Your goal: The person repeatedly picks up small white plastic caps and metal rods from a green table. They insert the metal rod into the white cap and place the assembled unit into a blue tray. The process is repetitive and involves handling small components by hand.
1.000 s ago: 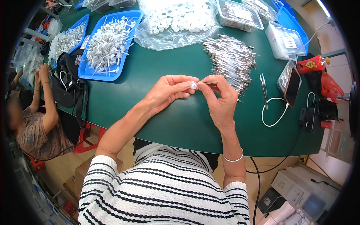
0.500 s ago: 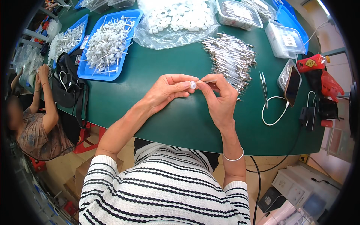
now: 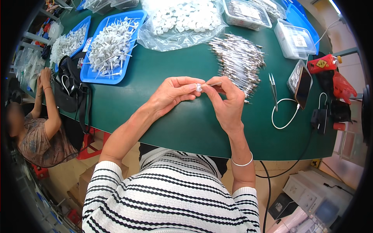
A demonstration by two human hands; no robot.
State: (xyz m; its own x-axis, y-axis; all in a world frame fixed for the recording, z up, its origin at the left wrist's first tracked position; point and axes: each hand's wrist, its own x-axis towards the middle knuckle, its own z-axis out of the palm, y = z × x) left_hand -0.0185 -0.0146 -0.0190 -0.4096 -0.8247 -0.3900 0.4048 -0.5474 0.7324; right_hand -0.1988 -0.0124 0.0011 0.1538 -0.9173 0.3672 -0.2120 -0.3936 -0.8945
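My left hand pinches a small white piece, while just beside it my right hand grips a thin rod, a pile of slender parts lying beyond that hand.

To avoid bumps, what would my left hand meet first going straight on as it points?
Likely your right hand, just past the small white piece in your left hand; depth is hard to judge.

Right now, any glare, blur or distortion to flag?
Head view: fisheye bows front edge of green tabletop; head view: rounded white pieces in clear plastic bag look washed out; head view: small white piece in left hand shows little detail.
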